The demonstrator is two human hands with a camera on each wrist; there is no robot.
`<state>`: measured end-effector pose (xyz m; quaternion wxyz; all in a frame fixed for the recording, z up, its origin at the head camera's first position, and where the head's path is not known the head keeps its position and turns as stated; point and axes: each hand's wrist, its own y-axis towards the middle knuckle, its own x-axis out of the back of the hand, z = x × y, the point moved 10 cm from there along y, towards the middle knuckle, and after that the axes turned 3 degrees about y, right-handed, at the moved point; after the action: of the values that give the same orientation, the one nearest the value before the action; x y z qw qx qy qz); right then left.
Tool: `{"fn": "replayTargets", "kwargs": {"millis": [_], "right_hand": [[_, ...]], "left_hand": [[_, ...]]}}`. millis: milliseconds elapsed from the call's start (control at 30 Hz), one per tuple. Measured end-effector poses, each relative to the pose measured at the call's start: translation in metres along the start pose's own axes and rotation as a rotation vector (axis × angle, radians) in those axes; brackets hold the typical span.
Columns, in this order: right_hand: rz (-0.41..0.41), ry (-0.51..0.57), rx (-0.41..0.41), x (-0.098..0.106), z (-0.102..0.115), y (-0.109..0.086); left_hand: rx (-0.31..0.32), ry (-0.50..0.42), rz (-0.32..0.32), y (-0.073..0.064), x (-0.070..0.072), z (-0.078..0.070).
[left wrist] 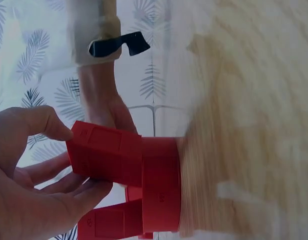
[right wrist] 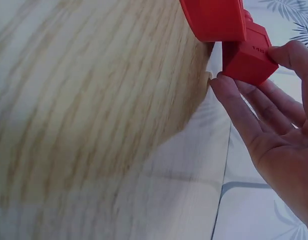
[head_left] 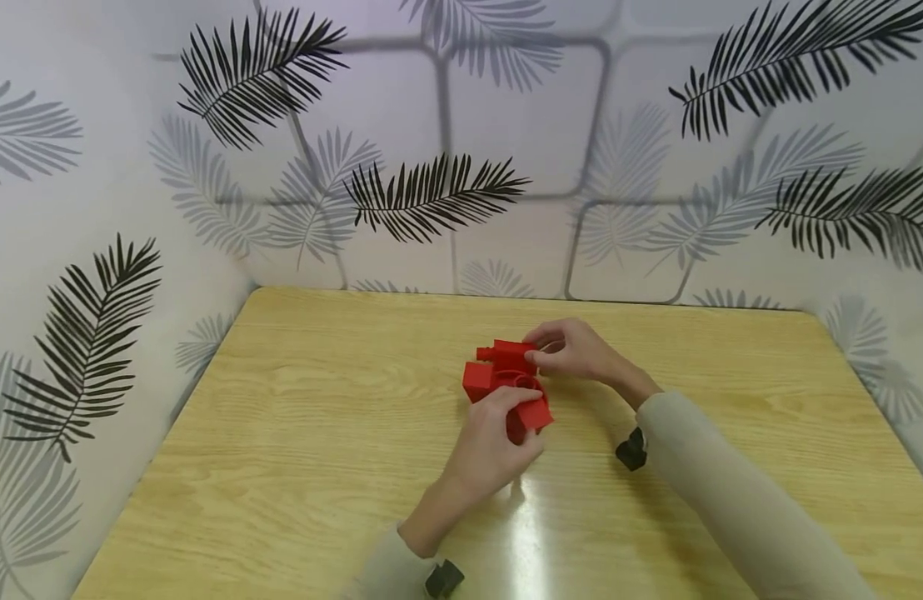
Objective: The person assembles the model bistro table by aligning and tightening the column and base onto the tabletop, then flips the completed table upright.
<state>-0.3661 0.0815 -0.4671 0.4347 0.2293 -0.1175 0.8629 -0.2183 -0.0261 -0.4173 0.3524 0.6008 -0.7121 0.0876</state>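
A round red plastic piece (left wrist: pixel 162 195) sits on the table with red blocks about it. My left hand (head_left: pixel 487 446) pinches a red box-shaped block (left wrist: pixel 106 152) between thumb and fingers, at the near side of the round piece. On the far side my right hand (head_left: pixel 577 350) holds another red block (right wrist: pixel 250 59), thumb on one face and fingertips underneath. That block has a short knob on one end and raised digits on a face. A third red block (head_left: pixel 477 379) stands at the left of the round piece, untouched by either hand.
The wood-grain table (head_left: pixel 304 433) runs back to a wall (head_left: pixel 506 117) with a leaf pattern. A black wrist-worn device (head_left: pixel 444 578) shows at the left cuff and another black device (head_left: pixel 631 449) at the right cuff.
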Motion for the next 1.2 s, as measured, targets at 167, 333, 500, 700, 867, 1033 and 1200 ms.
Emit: {"fn": "replayTargets", "kwargs": {"millis": [167,333,500,700,867,1033,1200], "right_hand": [[0.027,0.139,-0.044,0.005,-0.009,-0.008],[0.038,0.252,-0.086,0.011,-0.02,-0.019],[0.058,0.369,-0.099,0.012,-0.025,-0.028],[0.085,0.431,-0.122,0.01,-0.032,-0.04],[0.078,0.448,-0.15,0.01,-0.037,-0.05],[0.033,0.484,-0.148,0.013,-0.037,-0.06],[-0.033,0.502,-0.083,0.02,-0.025,-0.068]], "left_hand": [[0.039,-0.062,0.097,0.003,0.003,0.011],[0.08,-0.141,0.178,0.004,0.007,0.021],[0.115,-0.198,0.212,0.004,0.011,0.029],[0.066,-0.19,0.209,0.003,0.011,0.026],[0.022,-0.131,0.166,0.003,0.013,0.024],[0.084,-0.1,0.068,0.003,0.017,0.031],[0.113,-0.1,0.0,0.003,0.023,0.035]]}}
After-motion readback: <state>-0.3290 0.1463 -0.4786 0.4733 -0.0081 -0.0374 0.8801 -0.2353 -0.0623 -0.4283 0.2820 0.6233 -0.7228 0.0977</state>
